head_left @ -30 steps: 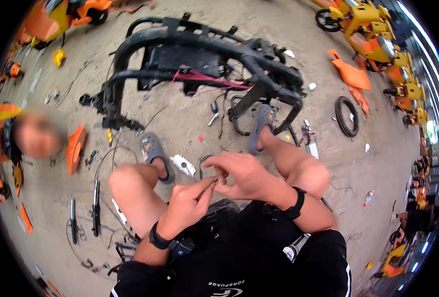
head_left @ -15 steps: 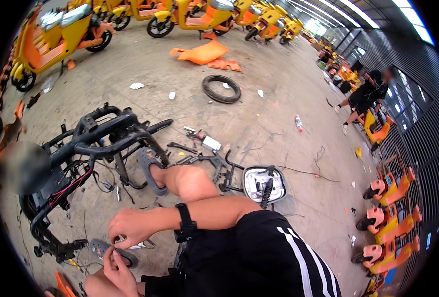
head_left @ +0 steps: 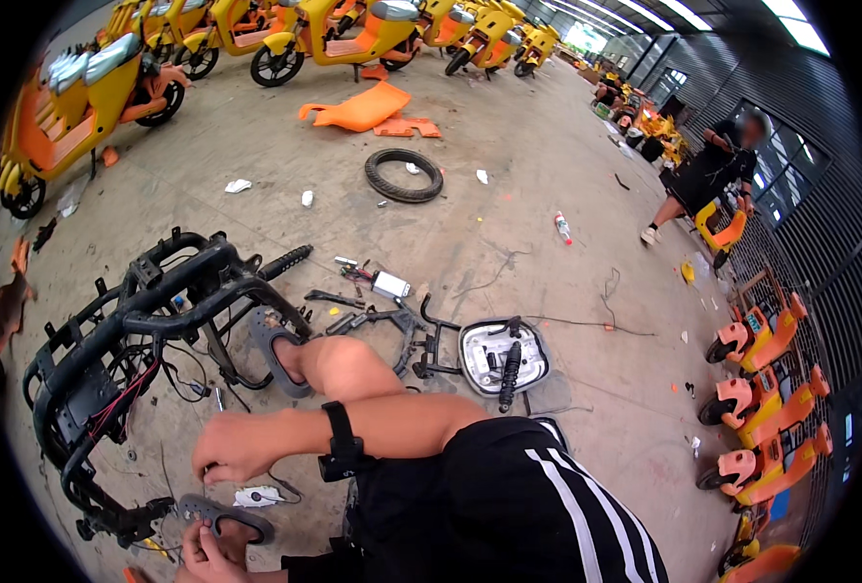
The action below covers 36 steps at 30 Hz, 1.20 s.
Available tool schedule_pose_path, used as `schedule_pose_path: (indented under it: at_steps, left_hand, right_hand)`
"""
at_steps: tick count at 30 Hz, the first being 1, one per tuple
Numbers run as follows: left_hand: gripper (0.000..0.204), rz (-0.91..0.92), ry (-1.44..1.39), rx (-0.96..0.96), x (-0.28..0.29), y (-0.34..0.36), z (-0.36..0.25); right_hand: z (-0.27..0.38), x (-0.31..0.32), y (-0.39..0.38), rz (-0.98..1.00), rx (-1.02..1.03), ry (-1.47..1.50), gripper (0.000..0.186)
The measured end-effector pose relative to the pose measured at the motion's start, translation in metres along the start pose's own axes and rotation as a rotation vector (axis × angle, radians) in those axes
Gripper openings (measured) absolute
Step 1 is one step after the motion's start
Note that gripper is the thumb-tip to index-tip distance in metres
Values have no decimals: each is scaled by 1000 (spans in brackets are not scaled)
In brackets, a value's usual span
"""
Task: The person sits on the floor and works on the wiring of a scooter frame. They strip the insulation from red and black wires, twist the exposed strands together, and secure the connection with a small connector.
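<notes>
My right hand (head_left: 235,447), the upper one with a black strap on its wrist, is closed with its fingertips pinched and pointing down. Below it, my left hand (head_left: 209,556) has thumb and fingers pressed together; anything between them is too small to make out. The hands are apart, above my grey clog (head_left: 256,525). On the floor beside them lies a small white piece (head_left: 258,497) with a dark cord round it. A bare black scooter frame (head_left: 139,321) with loose wires, some of them pink-red, stands just left of my hands.
Near my feet lie a silver boxed part (head_left: 390,284), black metal brackets (head_left: 407,325), and a white-lined tray (head_left: 480,364) holding a shock absorber (head_left: 511,374). Farther off are a tyre (head_left: 404,196) and orange panels (head_left: 361,109). Yellow scooters (head_left: 339,44) line the back; another person (head_left: 718,170) stands at right.
My hands, touching at the fingertips before, have moved apart, the left one lower. The white corded piece now shows more fully between them. The whole view has shifted slightly.
</notes>
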State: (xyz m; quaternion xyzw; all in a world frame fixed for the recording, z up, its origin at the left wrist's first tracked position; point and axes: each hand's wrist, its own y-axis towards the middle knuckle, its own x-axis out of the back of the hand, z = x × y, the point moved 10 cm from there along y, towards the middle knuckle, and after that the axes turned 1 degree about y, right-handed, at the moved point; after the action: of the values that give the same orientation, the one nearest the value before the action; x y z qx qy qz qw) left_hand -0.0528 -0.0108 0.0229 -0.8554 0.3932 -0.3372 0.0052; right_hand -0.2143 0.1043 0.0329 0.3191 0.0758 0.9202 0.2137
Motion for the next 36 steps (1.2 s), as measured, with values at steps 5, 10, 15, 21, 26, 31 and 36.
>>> schedule_pose_path:
  at_steps: [5, 10, 15, 21, 26, 31, 36]
  left_hand:
    - [35, 388, -626, -22, -42, 43, 114]
    - [13, 400, -592, -118, -69, 14, 15]
    - [15, 393, -685, -198, -66, 17, 0]
    - [16, 397, -838, -216, -65, 11, -3]
    - [16, 370, -919, -208, -76, 11, -13]
    - [16, 346, -920, -226, -76, 16, -11]
    - [17, 363, -881, -296, -70, 15, -16]
  right_hand:
    - [-11, -8, 11, 71, -86, -124, 18]
    - [-32, -47, 0, 175, -23, -175, 22]
    - [-13, -33, 9, 21, 92, -194, 21]
    - [71, 42, 9, -320, 236, -291, 36]
    - [105, 67, -21, -465, 315, -262, 40]
    - [97, 32, -12, -244, 342, -253, 42]
    - [78, 25, -9, -215, 293, -235, 45]
